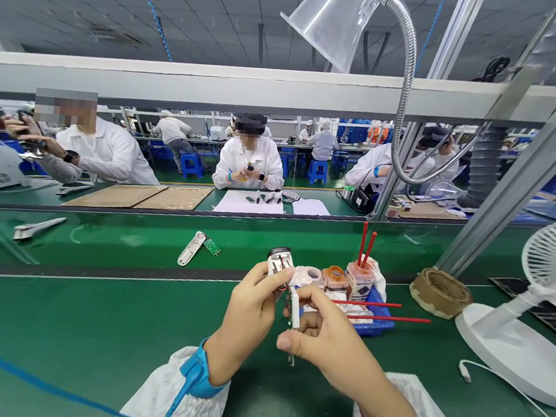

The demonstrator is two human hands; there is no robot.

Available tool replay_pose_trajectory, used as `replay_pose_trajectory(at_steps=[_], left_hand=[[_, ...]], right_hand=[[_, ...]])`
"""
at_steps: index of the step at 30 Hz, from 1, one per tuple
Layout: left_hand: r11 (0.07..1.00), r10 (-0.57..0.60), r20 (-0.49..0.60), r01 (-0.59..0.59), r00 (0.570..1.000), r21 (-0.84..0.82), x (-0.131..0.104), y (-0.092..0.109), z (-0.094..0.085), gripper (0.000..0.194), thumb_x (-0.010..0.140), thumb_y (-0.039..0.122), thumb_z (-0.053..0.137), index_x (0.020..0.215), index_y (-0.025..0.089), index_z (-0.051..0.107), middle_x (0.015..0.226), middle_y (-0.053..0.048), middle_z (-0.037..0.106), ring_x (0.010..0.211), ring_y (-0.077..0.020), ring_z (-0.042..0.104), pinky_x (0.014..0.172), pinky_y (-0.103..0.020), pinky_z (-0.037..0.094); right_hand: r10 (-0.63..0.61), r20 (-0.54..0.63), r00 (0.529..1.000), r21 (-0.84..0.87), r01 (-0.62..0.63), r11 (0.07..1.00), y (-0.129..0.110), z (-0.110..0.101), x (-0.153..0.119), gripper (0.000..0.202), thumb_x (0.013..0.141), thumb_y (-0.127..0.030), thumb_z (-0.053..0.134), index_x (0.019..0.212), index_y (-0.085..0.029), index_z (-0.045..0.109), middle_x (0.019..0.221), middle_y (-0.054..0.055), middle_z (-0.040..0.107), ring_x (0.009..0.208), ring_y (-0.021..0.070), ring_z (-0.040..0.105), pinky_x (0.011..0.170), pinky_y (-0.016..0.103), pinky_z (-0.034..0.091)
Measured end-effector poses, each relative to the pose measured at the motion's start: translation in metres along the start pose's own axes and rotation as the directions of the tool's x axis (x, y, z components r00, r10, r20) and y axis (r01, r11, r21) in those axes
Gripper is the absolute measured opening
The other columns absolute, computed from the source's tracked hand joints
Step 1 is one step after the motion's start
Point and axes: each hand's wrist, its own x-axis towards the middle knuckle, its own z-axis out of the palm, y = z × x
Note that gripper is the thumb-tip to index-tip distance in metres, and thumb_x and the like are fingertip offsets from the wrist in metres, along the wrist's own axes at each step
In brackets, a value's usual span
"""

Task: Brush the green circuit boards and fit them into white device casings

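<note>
My left hand (245,319) grips a small white device part (280,262) with a dark round top, held up above the green bench. My right hand (326,338) pinches a thin white tool or stick (294,315) against the part's lower end, where thin wires show. A blue wrist strap (195,375) with a blue cord sits on my left wrist. Both sleeves are white.
Beyond my hands stands a blue tray (374,321) with small jars and red sticks (371,303). A tape roll (440,291) and a white desk fan (542,309) are at the right. A white casing (191,248) and green circuit board (212,247) lie further back. Co-workers sit opposite.
</note>
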Motion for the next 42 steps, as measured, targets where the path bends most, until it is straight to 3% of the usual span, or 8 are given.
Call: replay_pose_trajectory(at_steps=[8, 12, 17, 22, 32, 36, 39, 42], left_hand=[[0.944, -0.096, -0.053, 0.074, 0.994, -0.321, -0.007, -0.002, 0.006, 0.042, 0.078, -0.001, 0.045, 0.104, 0.027, 0.062, 0.101, -0.004, 0.065, 0.086, -0.0161, 0.064, 0.067, -0.027, 0.053], [0.914, -0.159, -0.045, 0.13, 0.986, -0.384, -0.01, -0.001, 0.006, 0.035, 0.079, 0.003, 0.049, 0.101, 0.026, 0.064, 0.096, -0.003, 0.066, 0.079, -0.016, 0.065, 0.064, -0.027, 0.054], [0.946, -0.152, -0.095, 0.118, 0.984, -0.301, -0.006, 0.004, 0.004, 0.031, 0.082, 0.006, 0.046, 0.096, 0.024, 0.067, 0.097, -0.002, 0.069, 0.07, -0.0123, 0.065, 0.056, -0.022, 0.051], [0.988, -0.132, -0.101, 0.123, 0.986, -0.091, -0.001, 0.006, 0.001, 0.031, 0.082, 0.007, 0.045, 0.096, 0.022, 0.068, 0.093, -0.002, 0.071, 0.073, -0.0134, 0.065, 0.062, -0.023, 0.05], [0.987, -0.162, 0.201, 0.163, 0.966, 0.014, 0.007, 0.013, -0.012, 0.036, 0.081, 0.009, 0.043, 0.109, 0.019, 0.062, 0.089, -0.003, 0.07, 0.072, -0.0151, 0.063, 0.068, -0.025, 0.05], [0.989, -0.133, 0.302, 0.144, 0.944, -0.015, 0.007, 0.018, -0.015, 0.053, 0.072, 0.009, 0.053, 0.124, 0.021, 0.052, 0.108, -0.004, 0.065, 0.09, -0.0196, 0.062, 0.079, -0.029, 0.049], [0.987, -0.151, 0.297, 0.162, 0.943, -0.011, 0.007, 0.017, -0.013, 0.05, 0.076, 0.018, 0.057, 0.125, 0.022, 0.052, 0.116, -0.005, 0.063, 0.098, -0.0207, 0.06, 0.084, -0.029, 0.047], [0.975, -0.215, 0.237, 0.222, 0.947, -0.004, 0.008, 0.016, -0.009, 0.039, 0.08, 0.018, 0.055, 0.119, 0.022, 0.058, 0.107, -0.004, 0.068, 0.091, -0.019, 0.063, 0.08, -0.028, 0.049]], right_hand=[[-0.008, -0.09, 0.996, 0.042, 0.012, 0.999, -0.001, 0.008, 0.001, 0.054, 0.059, -0.039, 0.084, 0.094, -0.02, 0.048, 0.067, -0.003, 0.055, 0.058, 0.0147, 0.055, 0.05, 0.022, 0.039], [-0.005, -0.102, 0.995, 0.029, 0.008, 1.0, -0.002, 0.011, 0.001, 0.054, 0.058, -0.038, 0.085, 0.095, -0.019, 0.05, 0.058, -0.005, 0.054, 0.055, 0.0139, 0.055, 0.047, 0.019, 0.037], [-0.019, -0.145, 0.989, -0.026, 0.016, 1.0, -0.005, 0.012, 0.001, 0.043, 0.068, -0.036, 0.077, 0.098, -0.017, 0.052, 0.06, -0.003, 0.057, 0.054, 0.0128, 0.055, 0.047, 0.019, 0.038], [-0.004, -0.07, 0.998, 0.082, 0.01, 0.997, -0.009, 0.002, 0.006, 0.039, 0.072, -0.038, 0.073, 0.099, -0.015, 0.056, 0.078, 0.001, 0.06, 0.062, 0.0155, 0.061, 0.052, 0.022, 0.046], [0.139, 0.037, 0.99, 0.186, -0.143, 0.972, -0.017, -0.023, 0.014, 0.04, 0.07, -0.048, 0.072, 0.077, -0.011, 0.059, 0.081, 0.006, 0.063, 0.06, 0.0148, 0.064, 0.048, 0.017, 0.044], [0.126, 0.051, 0.991, 0.249, -0.135, 0.959, -0.018, -0.025, 0.015, 0.04, 0.071, -0.048, 0.072, 0.074, -0.011, 0.057, 0.073, 0.005, 0.063, 0.056, 0.0122, 0.062, 0.045, 0.014, 0.044], [0.12, 0.044, 0.992, 0.261, -0.127, 0.957, -0.019, -0.026, 0.014, 0.041, 0.071, -0.05, 0.072, 0.071, -0.012, 0.056, 0.066, 0.003, 0.06, 0.053, 0.012, 0.061, 0.043, 0.015, 0.044], [0.092, 0.024, 0.995, 0.234, -0.095, 0.967, -0.019, -0.025, 0.013, 0.038, 0.072, -0.047, 0.073, 0.074, -0.012, 0.057, 0.065, 0.0, 0.056, 0.057, 0.0131, 0.062, 0.045, 0.016, 0.047]])
